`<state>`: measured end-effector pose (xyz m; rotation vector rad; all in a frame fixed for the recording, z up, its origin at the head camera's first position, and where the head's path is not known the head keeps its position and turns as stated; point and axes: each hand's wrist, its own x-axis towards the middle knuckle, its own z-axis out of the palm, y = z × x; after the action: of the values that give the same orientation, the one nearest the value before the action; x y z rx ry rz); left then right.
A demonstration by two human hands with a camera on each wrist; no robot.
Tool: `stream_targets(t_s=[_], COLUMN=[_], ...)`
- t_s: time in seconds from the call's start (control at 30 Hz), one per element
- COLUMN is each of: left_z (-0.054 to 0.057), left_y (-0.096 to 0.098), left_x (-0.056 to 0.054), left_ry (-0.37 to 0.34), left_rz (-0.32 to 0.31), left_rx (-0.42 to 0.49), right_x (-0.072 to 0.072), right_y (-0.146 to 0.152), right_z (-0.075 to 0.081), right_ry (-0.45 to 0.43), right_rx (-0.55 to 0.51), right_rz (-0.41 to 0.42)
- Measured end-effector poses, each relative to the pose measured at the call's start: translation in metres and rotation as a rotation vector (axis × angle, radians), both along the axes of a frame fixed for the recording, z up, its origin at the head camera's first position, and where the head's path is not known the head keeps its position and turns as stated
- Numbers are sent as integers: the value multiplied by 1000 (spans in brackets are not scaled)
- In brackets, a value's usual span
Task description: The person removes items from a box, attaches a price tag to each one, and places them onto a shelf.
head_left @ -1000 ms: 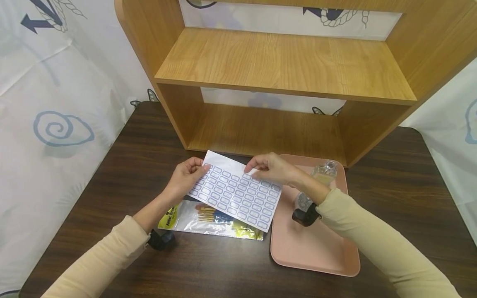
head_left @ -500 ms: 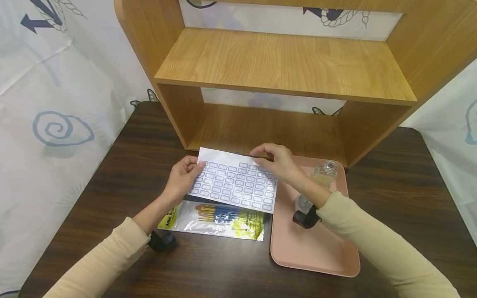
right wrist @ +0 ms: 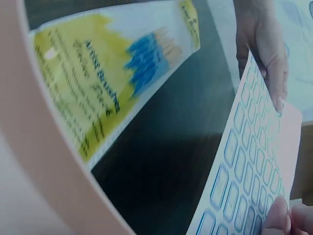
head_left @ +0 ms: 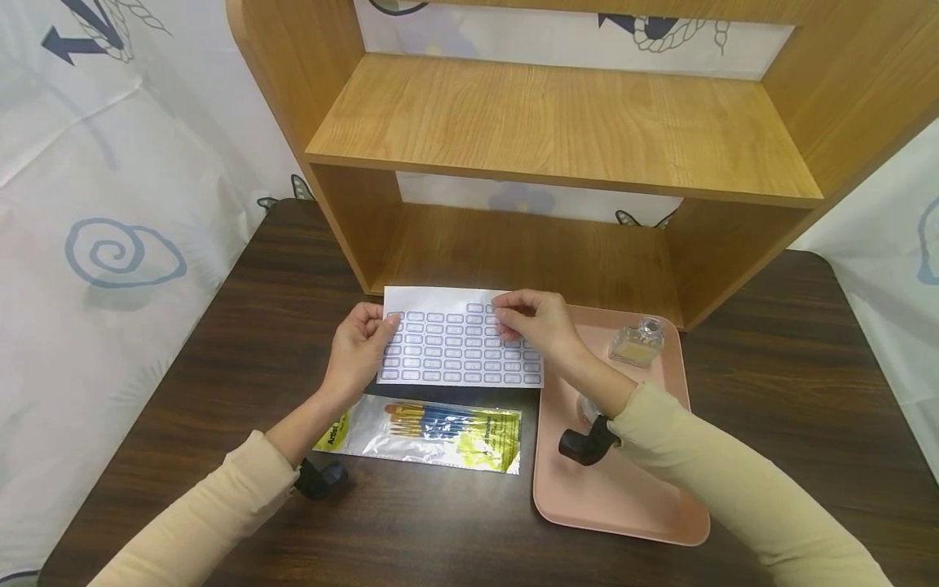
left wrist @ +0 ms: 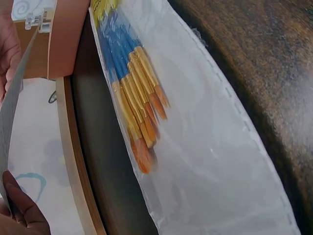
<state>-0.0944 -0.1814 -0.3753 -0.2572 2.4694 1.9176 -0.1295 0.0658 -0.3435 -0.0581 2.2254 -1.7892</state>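
A white sheet of sticker labels point(head_left: 443, 350) is held up over the table, its rows of small blue-framed labels facing me. My left hand point(head_left: 359, 346) grips the sheet's left edge, thumb on the front and fingers behind. At the upper right of the sheet, my right hand point(head_left: 539, 322) pinches at a label in the top row with thumb and index finger. In the right wrist view the right thumb point(right wrist: 278, 215) lies against the printed side of the sheet. Part of the top strip carries no labels. The left wrist view shows the sheet nearly edge-on.
A clear packet of artist brushes point(head_left: 433, 432) lies on the dark wooden table point(head_left: 411, 522) below the sheet. To the right is a pink tray point(head_left: 623, 497) with a glass bottle point(head_left: 637, 342) and another clear item partly hidden by the right wrist. A wooden shelf point(head_left: 557, 122) stands behind.
The sheet has turned from slanted to nearly level and shifted slightly left and away. My right hand lifted off the labels, then came back to the top row.
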Motion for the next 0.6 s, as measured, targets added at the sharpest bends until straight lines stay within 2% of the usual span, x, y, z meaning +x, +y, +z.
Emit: stream_targets(t_s=[0.1,0.23,0.6], left_z=[2,1,-4], left_y=[2,5,9], left_x=[1,2,4], left_ry=[30,65,107], left_rz=[3,2,11], left_rx=[12,28,31], right_x=[0,0,-1], right_y=[-2,-4,-7], right_z=[-1,-3,-5], right_ry=[-86,-143,-207], right_rx=[-80,-142,-159], right_rz=[-19,-40,-79])
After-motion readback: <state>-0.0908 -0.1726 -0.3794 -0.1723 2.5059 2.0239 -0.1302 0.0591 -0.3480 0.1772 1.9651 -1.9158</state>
